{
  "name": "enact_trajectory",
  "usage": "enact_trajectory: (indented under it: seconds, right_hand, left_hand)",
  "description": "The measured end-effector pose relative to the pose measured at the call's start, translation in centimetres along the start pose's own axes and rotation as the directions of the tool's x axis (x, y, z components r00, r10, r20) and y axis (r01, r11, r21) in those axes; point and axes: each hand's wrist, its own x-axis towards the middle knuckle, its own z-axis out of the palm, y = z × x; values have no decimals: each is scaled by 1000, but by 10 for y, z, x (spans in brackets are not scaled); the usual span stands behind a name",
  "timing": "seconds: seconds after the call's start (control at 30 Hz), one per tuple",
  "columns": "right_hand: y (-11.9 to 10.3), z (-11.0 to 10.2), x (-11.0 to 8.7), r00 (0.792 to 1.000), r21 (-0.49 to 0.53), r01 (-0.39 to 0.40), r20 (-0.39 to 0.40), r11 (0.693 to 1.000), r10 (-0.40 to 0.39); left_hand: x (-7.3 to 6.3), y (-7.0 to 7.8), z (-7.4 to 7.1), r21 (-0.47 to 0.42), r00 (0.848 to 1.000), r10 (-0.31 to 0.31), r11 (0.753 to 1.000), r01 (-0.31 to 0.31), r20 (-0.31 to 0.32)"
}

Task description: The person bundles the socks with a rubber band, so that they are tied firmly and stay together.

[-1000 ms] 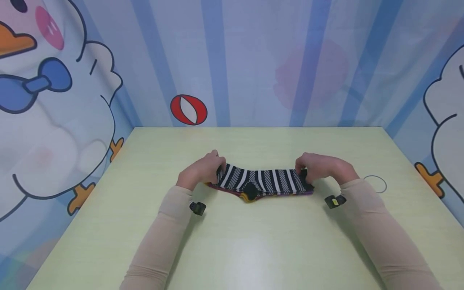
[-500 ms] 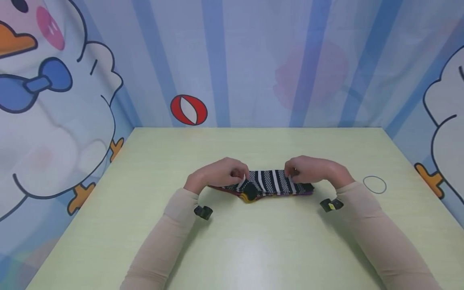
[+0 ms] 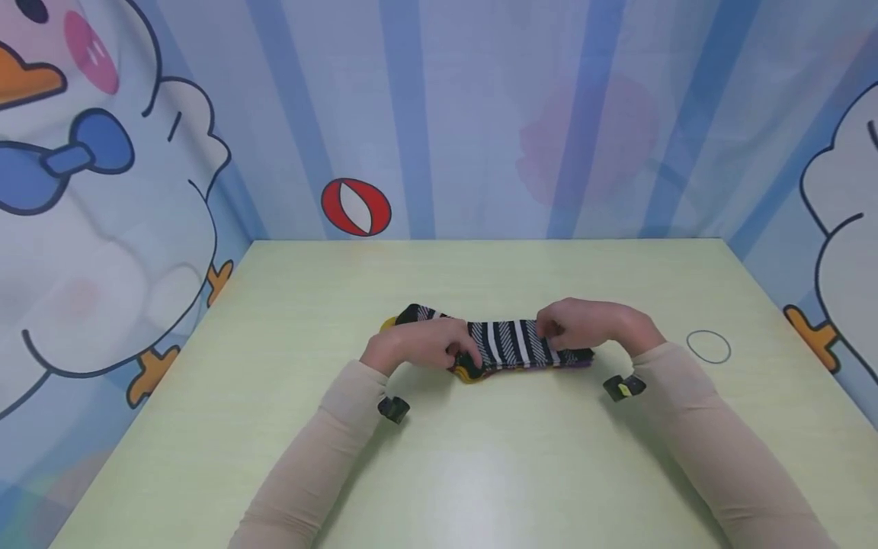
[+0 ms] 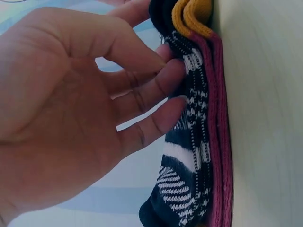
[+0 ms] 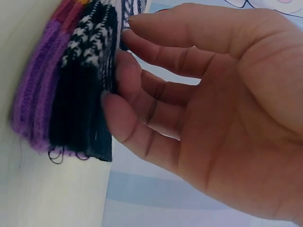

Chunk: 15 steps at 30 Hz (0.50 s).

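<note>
Black-and-white patterned socks (image 3: pixel 507 343) lie flat on the table, stacked on maroon socks (image 4: pixel 222 137) with yellow heels and purple cuffs. Toes point left in the head view. My left hand (image 3: pixel 434 341) rests across the foot part, its bent fingertips touching the top sock near the dark heel; nothing is gripped. Over the leg part, my right hand (image 3: pixel 583 323) touches the top sock with loosely bent fingers. In the right wrist view the purple cuffs (image 5: pixel 35 94) and dark cuffs (image 5: pixel 80 109) lie beside its fingertips (image 5: pixel 120 116).
The pale table (image 3: pixel 466 473) ends at a blue striped cloth backdrop (image 3: pixel 466 114) with cartoon birds at both sides. A thin ring outline (image 3: pixel 709 347) shows on the table right of my right wrist. A small dark camera (image 3: pixel 394 409) hangs from each wrist.
My left hand has slid right from the toe end to the heel, uncovering the toes. My right hand has moved left from the cuff edge onto the leg. The socks have barely moved.
</note>
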Motion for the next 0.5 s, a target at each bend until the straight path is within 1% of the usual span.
enact_trajectory:
  seconds: [0.13, 0.27, 0.43, 0.5]
  right_hand:
    - [2, 1, 0, 1000, 14, 6, 9, 1000, -7]
    - [1, -1, -1, 1000, 51, -1, 22, 999, 0]
    - [1, -1, 0, 999, 87, -13, 36, 996, 10]
    - [1, -1, 0, 999, 95, -16, 38, 995, 13]
  left_hand:
    - [3, 3, 3, 45, 1000, -23, 999, 23, 8]
    - [5, 6, 6, 76, 999, -50, 996, 49, 3]
    - [7, 10, 10, 138, 996, -92, 986, 91, 5]
    - [7, 10, 12, 160, 995, -99, 982, 96, 7]
